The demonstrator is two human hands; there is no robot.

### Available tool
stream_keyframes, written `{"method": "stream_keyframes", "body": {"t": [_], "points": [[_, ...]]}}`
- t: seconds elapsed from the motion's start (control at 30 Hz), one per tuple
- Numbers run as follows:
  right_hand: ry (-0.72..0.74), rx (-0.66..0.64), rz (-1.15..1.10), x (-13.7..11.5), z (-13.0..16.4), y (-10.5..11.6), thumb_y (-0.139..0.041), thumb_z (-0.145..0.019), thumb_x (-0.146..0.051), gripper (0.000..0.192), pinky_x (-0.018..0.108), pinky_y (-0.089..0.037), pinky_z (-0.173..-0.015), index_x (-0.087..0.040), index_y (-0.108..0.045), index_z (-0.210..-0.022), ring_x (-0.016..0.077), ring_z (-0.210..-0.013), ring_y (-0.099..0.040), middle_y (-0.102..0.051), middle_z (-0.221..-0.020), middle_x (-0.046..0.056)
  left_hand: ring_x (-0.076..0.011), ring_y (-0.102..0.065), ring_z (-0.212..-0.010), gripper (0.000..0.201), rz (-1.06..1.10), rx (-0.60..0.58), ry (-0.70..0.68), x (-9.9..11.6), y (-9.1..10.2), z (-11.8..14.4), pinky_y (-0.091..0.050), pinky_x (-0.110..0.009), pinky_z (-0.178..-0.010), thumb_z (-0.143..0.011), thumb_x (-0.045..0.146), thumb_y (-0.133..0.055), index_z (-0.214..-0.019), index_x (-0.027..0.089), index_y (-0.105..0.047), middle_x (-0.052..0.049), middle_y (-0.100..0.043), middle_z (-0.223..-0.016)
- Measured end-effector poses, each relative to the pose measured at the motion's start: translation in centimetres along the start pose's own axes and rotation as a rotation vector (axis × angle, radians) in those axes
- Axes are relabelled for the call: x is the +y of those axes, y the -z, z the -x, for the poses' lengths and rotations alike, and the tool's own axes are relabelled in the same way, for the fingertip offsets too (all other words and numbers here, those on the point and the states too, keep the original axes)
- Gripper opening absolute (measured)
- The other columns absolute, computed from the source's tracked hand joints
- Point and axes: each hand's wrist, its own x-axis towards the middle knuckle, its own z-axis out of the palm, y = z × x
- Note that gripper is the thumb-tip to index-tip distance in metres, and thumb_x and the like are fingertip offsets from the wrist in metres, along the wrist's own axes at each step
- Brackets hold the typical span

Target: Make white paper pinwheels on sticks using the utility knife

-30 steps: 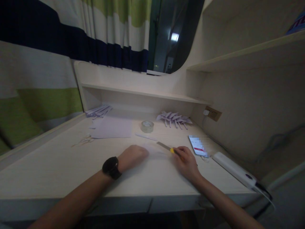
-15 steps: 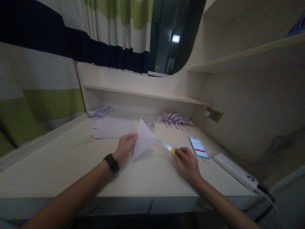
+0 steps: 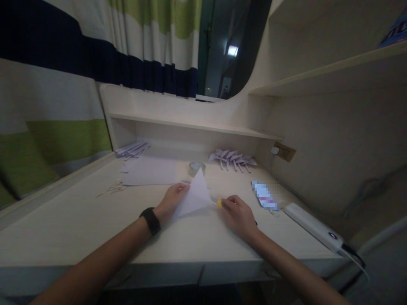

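A white sheet of paper (image 3: pixel 196 195), folded to a triangle, stands tilted above the desk, its left side pinched in my left hand (image 3: pixel 173 198). My right hand (image 3: pixel 239 215) is closed round a yellow and black utility knife (image 3: pixel 219 203). Its blade points left and meets the paper's right corner; the tip is hidden, so I cannot tell whether it lies inside the fold. Behind the paper lies a roll of clear tape (image 3: pixel 194 167). Flat white paper sheets (image 3: pixel 152 170) lie to the left, beyond my left hand.
Folded paper pinwheels (image 3: pixel 233 159) sit at the back right, rolled paper sticks (image 3: pixel 132 149) at the back left. Thin pale strips (image 3: pixel 111 187) lie left. A phone (image 3: pixel 265 195) and a white power strip (image 3: pixel 313 226) with cables are on the right. A low shelf (image 3: pixel 193 124) spans the back.
The paper has tilted and come slightly lower and nearer. My right hand has moved left with the utility knife, and its blade has gone from outside to against the paper's corner.
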Motion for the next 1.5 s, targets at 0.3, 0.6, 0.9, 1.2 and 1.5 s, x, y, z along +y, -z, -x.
{"method": "stream_keyframes", "body": {"t": [0.3,0.6,0.9,1.2,1.5], "points": [[0.002,-0.073,0.02,-0.7,-0.6,-0.6,-0.055,-0.085,-0.03,0.016,0.027,-0.045,-0.072,-0.022,-0.066,-0.095,0.0174,-0.082,-0.057,-0.059,-0.093,0.005,-0.0128,-0.056,-0.052,0.05,-0.152,-0.039,0.016,-0.5,0.2,0.0,-0.04,-0.021,-0.046,-0.074,0.037,-0.065,-0.12,0.019,-0.051,-0.001,-0.063,-0.071],[0.069,-0.171,-0.035,0.1,-0.5,-0.1,-0.055,-0.086,-0.029,0.015,0.027,-0.045,-0.072,-0.021,-0.067,-0.091,0.0166,-0.08,-0.057,-0.059,-0.088,0.005,-0.0162,-0.062,-0.061,0.031,-0.134,-0.062,0.013,-1.5,0.5,-0.6,-0.052,-0.029,-0.055,-0.071,0.04,-0.068,-0.082,0.011,-0.065,-0.008,-0.066,-0.078],[0.079,-0.195,-0.068,0.6,-0.4,-0.3,-0.057,-0.085,-0.03,0.017,0.027,-0.044,-0.071,-0.022,-0.069,-0.095,0.0164,-0.08,-0.057,-0.06,-0.088,0.005,-0.0169,-0.06,-0.052,0.061,-0.675,-0.307,-0.055,0.2,3.3,1.8,-0.044,-0.028,-0.057,-0.074,0.048,-0.063,-0.127,0.017,-0.053,0.0,-0.066,-0.06],[0.122,-0.223,-0.059,0.3,-0.8,-0.9,-0.057,-0.085,-0.027,0.016,0.028,-0.043,-0.071,-0.021,-0.07,-0.091,0.0166,-0.079,-0.056,-0.06,-0.086,0.005,-0.0275,-0.044,-0.124,0.048,-1.072,-0.55,-0.725,2.9,-0.1,3.2,-0.028,-0.043,-0.103,-0.087,0.051,-0.047,-0.13,0.028,-0.051,-0.007,-0.056,-0.129],[0.166,-0.248,-0.055,0.3,-0.4,-0.3,-0.054,-0.086,-0.024,0.018,0.03,-0.043,-0.076,-0.02,-0.069,-0.096,0.0183,-0.084,-0.054,-0.06,-0.089,0.007,-0.0298,-0.029,-0.135,0.057,-1.183,-0.605,-0.62,-0.8,-1.0,1.2,-0.02,-0.046,-0.107,-0.092,0.057,-0.028,-0.141,0.028,-0.036,-0.01,-0.033,-0.148]]}}
